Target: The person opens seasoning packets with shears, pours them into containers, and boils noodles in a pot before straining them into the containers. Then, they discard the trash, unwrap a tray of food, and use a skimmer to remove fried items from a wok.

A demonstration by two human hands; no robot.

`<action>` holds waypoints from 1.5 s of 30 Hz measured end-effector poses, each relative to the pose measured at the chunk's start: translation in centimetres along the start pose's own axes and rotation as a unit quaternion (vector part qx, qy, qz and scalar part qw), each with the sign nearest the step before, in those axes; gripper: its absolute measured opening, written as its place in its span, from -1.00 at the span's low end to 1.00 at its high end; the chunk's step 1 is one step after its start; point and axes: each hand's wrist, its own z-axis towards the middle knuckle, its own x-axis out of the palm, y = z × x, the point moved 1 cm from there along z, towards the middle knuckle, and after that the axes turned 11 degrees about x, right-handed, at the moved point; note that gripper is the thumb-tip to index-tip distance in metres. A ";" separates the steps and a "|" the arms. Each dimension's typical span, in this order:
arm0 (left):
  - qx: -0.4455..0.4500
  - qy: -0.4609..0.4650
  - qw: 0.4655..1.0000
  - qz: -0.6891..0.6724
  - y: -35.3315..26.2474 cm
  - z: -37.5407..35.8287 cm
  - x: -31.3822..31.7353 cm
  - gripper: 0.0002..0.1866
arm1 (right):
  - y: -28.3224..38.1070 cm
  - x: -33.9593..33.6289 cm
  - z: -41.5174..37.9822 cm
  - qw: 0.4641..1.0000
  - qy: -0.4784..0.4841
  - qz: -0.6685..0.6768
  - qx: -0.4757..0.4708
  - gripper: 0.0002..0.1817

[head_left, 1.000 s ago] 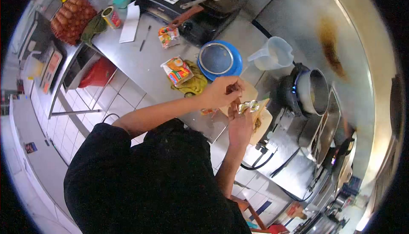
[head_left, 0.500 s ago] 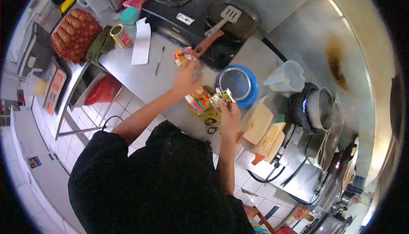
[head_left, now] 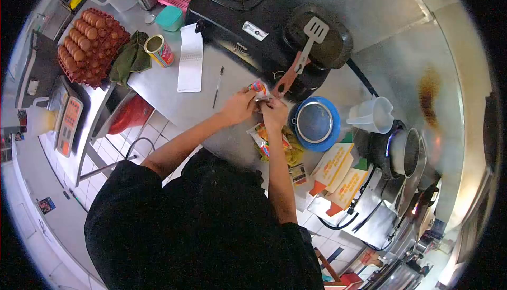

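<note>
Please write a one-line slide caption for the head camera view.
Both hands, left hand and right hand, pinch a small colourful packet above the steel counter.

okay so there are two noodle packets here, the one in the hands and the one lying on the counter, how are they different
The held noodle packet is up off the counter, pinched between the left hand and right hand; the lying noodle packet rests flat, partly on a yellow cloth, untouched. The held one is mostly hidden by fingers and looks crumpled; the lying one shows its printed face. Both have bright red, yellow and orange wrappers and sit on the steel counter side near the blue bowl.
</note>
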 end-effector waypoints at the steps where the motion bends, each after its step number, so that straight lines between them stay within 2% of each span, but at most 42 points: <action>1: -0.001 0.004 1.000 -0.002 0.3 -0.1 -0.1 -0.76 | 0.0 0.1 0.1 0.999 -0.016 -0.045 -0.012 -0.75; 3: 0.085 0.065 0.993 -0.045 0.2 0.0 -0.4 -0.75 | 0.3 0.5 0.2 0.997 -0.034 -0.068 -0.029 -0.76; 4: 0.086 0.073 0.992 -0.050 0.0 0.0 -0.8 -0.75 | 0.4 0.7 0.2 0.993 -0.051 -0.090 -0.049 -0.77; 7: 0.104 0.094 0.984 -0.109 0.1 -0.6 -0.9 -0.75 | 1.6 0.7 -0.3 0.993 -0.078 -0.086 -0.025 -0.80; 9: 0.186 0.071 0.964 -0.177 1.2 -0.4 -0.4 -0.77 | 2.4 0.9 -0.4 0.986 -0.135 -0.095 0.026 -0.84; 11: 0.186 0.102 0.953 -0.219 0.9 0.2 -0.8 -0.81 | 2.2 1.1 -0.6 0.960 -0.132 -0.248 -0.004 -0.82; 13: 0.126 0.122 0.971 -0.164 1.0 0.2 -1.2 -0.84 | 2.3 0.7 -1.1 0.960 -0.114 -0.250 0.048 -0.85; 14: 0.136 0.088 0.978 -0.135 0.9 0.3 -1.1 -0.86 | 2.4 0.3 -1.5 0.988 -0.090 -0.126 0.015 -0.82; 16: 0.117 0.068 0.984 -0.118 0.7 0.4 -0.8 -0.87 | 2.3 -0.9 -2.5 0.994 -0.049 0.084 -0.057 -0.76; 17: 0.094 0.039 0.990 -0.098 0.6 0.5 -0.7 -0.89 | 2.0 -2.3 -3.7 0.993 -0.055 0.085 -0.055 -0.76; 19: 0.102 0.045 0.991 -0.080 0.1 0.6 -0.7 -0.86 | 3.0 -6.7 -7.6 0.990 -0.127 -0.066 -0.010 -0.76; 21: 0.109 0.048 0.991 -0.064 -0.6 0.7 -0.9 -0.83 | 0.9 -10.3 -10.5 0.967 -0.198 -0.157 -0.008 -0.80; 23: 0.050 0.078 0.996 -0.006 -1.1 0.5 -1.1 -0.74 | -0.1 -13.1 -13.8 0.954 -0.197 -0.196 0.112 -0.82; 24: 0.054 0.083 0.995 -0.010 -1.3 0.3 -1.0 -0.74 | -1.7 -13.9 -15.4 0.952 -0.201 -0.196 0.118 -0.82; 26: 0.092 0.038 0.995 -0.001 -1.9 0.2 -1.1 -0.67 | -6.0 -14.2 -17.5 0.914 -0.237 -0.295 0.146 -0.76; 30: 0.115 0.047 0.992 -0.002 -3.4 -0.6 -0.8 -0.71 | -9.1 -14.5 -19.1 0.898 -0.225 -0.342 0.161 -0.63; 32: 0.208 0.039 0.977 0.002 -4.4 -1.5 0.2 -0.74 | -10.8 -15.1 -19.2 0.902 -0.193 -0.378 0.082 -0.51; 33: 0.242 0.077 0.967 -0.030 -5.6 -2.1 0.8 -0.76 | -10.8 -15.5 -19.3 0.901 -0.196 -0.378 0.085 -0.51; 35: 0.331 0.167 0.926 -0.071 -8.7 -3.6 2.2 -0.81 | -10.7 -16.2 -19.4 0.920 -0.107 -0.333 0.176 -0.49; 38: 0.451 0.303 0.835 -0.088 -13.2 -6.0 5.7 -0.84 | -10.7 -16.3 -20.2 0.912 -0.131 -0.362 0.141 -0.49; 39: 0.450 0.302 0.836 -0.087 -14.1 -7.0 7.4 -0.84 | -10.6 -16.4 -20.4 0.913 -0.130 -0.362 0.140 -0.49; 41: 0.414 0.325 0.850 0.026 -15.1 -9.1 10.7 -0.80 | -10.4 -16.7 -20.9 0.924 -0.127 -0.335 0.135 -0.50; 42: 0.414 0.322 0.851 0.027 -15.3 -9.6 11.5 -0.80 | -10.6 -16.6 -21.2 0.924 -0.128 -0.335 0.132 -0.50; 44: 0.341 0.321 0.871 0.149 -15.9 -10.2 13.0 -0.75 | -11.8 -16.0 -21.8 0.890 -0.090 -0.407 0.185 -0.59; 45: 0.341 0.318 0.872 0.150 -16.3 -10.4 13.4 -0.75 | -13.0 -15.8 -22.0 0.890 -0.091 -0.407 0.182 -0.59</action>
